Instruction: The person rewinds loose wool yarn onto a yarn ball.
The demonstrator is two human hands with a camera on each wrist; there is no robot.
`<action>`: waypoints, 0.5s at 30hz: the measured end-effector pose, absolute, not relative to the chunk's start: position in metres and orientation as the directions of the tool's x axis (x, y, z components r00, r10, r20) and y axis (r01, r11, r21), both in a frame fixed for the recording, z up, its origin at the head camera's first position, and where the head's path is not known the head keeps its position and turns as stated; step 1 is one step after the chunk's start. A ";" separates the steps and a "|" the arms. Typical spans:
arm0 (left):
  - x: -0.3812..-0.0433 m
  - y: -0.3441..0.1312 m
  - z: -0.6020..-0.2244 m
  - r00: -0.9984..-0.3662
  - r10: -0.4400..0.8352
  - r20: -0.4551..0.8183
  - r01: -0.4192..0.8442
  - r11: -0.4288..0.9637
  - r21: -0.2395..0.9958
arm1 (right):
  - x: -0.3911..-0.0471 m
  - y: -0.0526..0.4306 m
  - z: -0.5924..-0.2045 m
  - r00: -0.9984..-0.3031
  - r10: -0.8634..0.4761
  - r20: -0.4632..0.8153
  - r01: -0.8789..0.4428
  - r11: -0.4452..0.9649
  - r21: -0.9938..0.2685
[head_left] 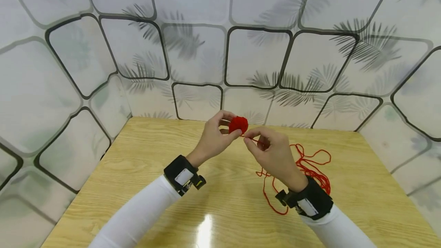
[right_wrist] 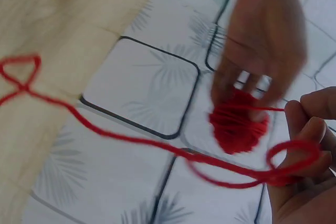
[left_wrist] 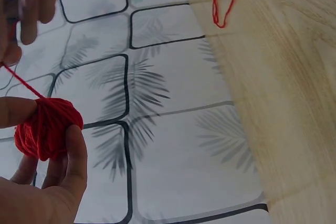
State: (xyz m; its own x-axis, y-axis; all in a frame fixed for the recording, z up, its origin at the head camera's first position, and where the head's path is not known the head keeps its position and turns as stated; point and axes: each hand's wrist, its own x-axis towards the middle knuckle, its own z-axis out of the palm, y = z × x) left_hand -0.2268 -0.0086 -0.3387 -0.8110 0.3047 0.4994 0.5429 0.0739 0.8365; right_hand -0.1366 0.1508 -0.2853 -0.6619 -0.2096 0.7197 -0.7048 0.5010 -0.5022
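A small ball of red yarn (head_left: pixel 239 124) is gripped in my left hand (head_left: pixel 214 135), thumb on one side and fingers on the other. My right hand (head_left: pixel 272 152), just right of the ball, pinches the yarn strand (left_wrist: pixel 23 83) between thumb and forefinger. That strand runs taut from the ball to the fingertips in the right wrist view. More yarn passes through the right hand and trails in a loose loop (right_wrist: pixel 294 156) below its fingers. Both hands are held up over the far part of the table.
A loose tangle of red yarn (head_left: pixel 315 171) lies on the wooden table (head_left: pixel 148 202), right of and partly behind the right forearm. A patterned fabric screen (head_left: pixel 196 56) with leaf prints stands along the back and both sides. Each wrist wears a black camera band (head_left: pixel 180 175).
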 end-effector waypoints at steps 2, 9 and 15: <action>-0.225 -0.009 -0.346 -0.810 0.321 0.491 0.541 0.087 0.836 | -0.137 0.152 -0.276 -0.690 -0.205 0.694 -0.684 0.497 -0.534; -0.216 -0.009 -0.368 -0.817 0.380 0.434 0.511 0.129 0.850 | -0.160 0.160 -0.253 -0.770 -0.212 0.601 -0.620 0.472 -0.627; -0.197 -0.009 -0.372 -0.809 0.454 0.373 0.463 0.101 0.881 | -0.200 0.176 -0.259 -0.814 -0.213 0.541 -0.573 0.447 -0.687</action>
